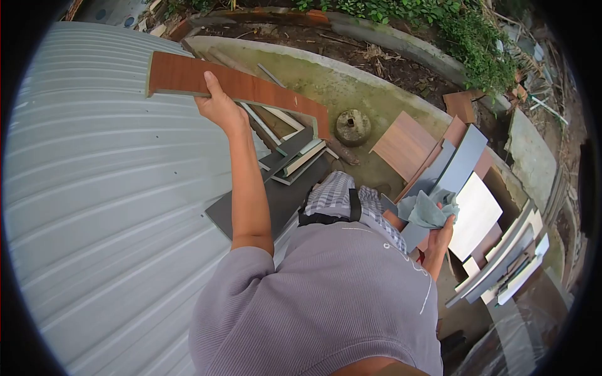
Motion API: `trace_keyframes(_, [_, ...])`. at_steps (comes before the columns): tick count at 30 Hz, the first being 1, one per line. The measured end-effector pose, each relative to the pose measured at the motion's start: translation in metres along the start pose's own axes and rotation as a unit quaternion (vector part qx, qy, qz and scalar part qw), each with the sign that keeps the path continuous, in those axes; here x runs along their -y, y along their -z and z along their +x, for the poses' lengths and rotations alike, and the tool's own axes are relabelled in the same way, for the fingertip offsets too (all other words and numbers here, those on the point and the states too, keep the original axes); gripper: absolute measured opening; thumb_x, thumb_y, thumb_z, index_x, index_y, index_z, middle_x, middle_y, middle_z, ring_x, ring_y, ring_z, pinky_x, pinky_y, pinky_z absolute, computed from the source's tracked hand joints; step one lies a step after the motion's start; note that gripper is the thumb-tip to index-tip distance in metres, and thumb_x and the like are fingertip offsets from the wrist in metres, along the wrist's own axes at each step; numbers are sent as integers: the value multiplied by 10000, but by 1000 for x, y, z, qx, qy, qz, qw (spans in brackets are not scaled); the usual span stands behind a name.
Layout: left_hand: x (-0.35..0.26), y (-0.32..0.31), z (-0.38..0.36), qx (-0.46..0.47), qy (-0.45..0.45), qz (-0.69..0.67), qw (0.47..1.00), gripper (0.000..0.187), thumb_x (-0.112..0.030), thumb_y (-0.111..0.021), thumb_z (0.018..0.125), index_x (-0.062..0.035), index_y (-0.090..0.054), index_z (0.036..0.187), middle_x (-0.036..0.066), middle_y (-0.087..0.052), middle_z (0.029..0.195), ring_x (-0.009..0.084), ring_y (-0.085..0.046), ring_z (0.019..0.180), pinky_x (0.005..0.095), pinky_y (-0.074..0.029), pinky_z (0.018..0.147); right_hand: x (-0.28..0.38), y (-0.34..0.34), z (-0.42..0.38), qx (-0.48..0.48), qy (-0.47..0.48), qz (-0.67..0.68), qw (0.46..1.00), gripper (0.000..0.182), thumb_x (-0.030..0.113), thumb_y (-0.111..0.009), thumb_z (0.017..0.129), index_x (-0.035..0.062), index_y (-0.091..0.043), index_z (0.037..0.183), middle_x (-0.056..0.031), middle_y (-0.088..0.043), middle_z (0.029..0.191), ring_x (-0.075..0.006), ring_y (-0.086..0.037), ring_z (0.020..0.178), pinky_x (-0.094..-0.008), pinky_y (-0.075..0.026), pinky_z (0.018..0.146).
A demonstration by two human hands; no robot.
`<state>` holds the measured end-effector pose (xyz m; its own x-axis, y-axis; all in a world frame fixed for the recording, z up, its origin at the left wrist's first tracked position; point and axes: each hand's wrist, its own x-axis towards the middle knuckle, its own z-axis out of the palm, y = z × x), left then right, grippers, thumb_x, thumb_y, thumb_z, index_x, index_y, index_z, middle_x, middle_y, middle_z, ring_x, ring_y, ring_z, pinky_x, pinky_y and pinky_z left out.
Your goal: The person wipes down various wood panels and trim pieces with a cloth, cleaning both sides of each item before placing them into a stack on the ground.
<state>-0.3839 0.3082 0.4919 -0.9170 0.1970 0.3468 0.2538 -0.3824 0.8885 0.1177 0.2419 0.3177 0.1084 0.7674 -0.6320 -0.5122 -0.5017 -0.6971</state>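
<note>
My left hand (221,108) grips a long reddish-brown wood-grain board (251,83) by its lower edge, thumb over the face. The board is notched along that edge and is held up over the metal sheeting. On the other side of my body, my right hand (444,232) is closed around a crumpled grey-green cloth (427,209). Below the board's right end lie dark grey panels (276,188) and several narrow offcuts (305,158). Beside the cloth leans a blue-grey board (463,158).
Ribbed metal sheeting (113,207) spans the left side. A round concrete block (352,127) sits on the mossy ground ahead. Brown panels (404,147), a white panel (475,216) and stacked strips (505,260) crowd the right. A low concrete kerb (401,47) borders the plants.
</note>
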Motion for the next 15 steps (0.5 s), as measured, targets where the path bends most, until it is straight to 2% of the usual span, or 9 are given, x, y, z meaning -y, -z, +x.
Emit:
trace_keyframes(1, [25,17,13,-8,4,3,1000,279,-165,-596,837,31,-511,1017,92,-554,1009,155,-545,886,295,-468,778,-2,-2,-4,1,-1,-9,1000,496,356,-276,950,44,-239,1334,-184,-465,1238,-282,-442,1158,-413,-346,984])
trace_keyframes(3, [79,61,41,2,86,126,988,286,-157,-592,837,43,-514,1026,108,-564,1004,182,-560,857,302,-476,762,-7,-5,-7,12,7,-43,999,521,373,-296,944,25,-239,1328,-181,-486,1218,-281,-447,1152,-409,-338,989])
trace_keyframes(4, [105,81,44,-5,86,125,988,286,-157,-592,837,43,-514,1026,108,-564,1004,182,-560,857,302,-476,762,-11,-6,-7,10,9,-62,998,548,391,-314,937,7,-240,1320,-177,-505,1197,-280,-454,1144,-402,-347,983])
trace_keyframes(6, [150,105,52,-119,106,131,978,272,-146,-589,835,42,-520,1019,120,-572,992,203,-573,827,317,-492,723,-12,-14,-12,14,9,-71,997,555,397,-316,935,3,-242,1319,-174,-509,1192,-280,-457,1140,-398,-353,979])
trace_keyframes(7, [155,112,54,-120,110,130,978,272,-146,-589,835,42,-520,1019,120,-572,992,203,-573,827,317,-492,723,-13,-16,-17,14,4,-84,996,562,403,-319,933,0,-243,1317,-172,-514,1187,-279,-460,1136,-395,-358,975])
trace_keyframes(8, [159,123,54,-187,132,119,966,268,-141,-588,833,41,-519,1017,125,-571,998,213,-576,825,325,-499,705,-14,-19,-20,13,19,-102,994,613,416,-366,917,-49,-250,1300,-212,-479,1198,-307,-473,1113,-414,-393,945])
trace_keyframes(9, [162,133,55,-255,154,107,949,264,-136,-588,831,41,-519,1015,130,-571,1004,222,-578,823,333,-505,687,-15,-22,-23,12,21,-108,994,613,416,-366,917,-49,-250,1300,-212,-479,1198,-307,-473,1113,-414,-393,945])
trace_keyframes(13, [179,177,70,-319,139,91,933,265,-133,-593,827,39,-519,1015,139,-570,1011,233,-580,819,339,-508,679,-20,-40,-32,8,20,-150,988,647,447,-392,901,-52,-261,1290,-202,-494,1176,-306,-486,1094,-408,-400,935])
trace_keyframes(15, [197,200,77,-343,173,110,917,276,-136,-598,825,52,-522,1013,144,-573,1010,236,-580,818,333,-507,682,-22,-53,-33,11,-23,-166,986,584,438,-331,921,15,-254,1315,-147,-523,1178,-257,-466,1127,-381,-372,963])
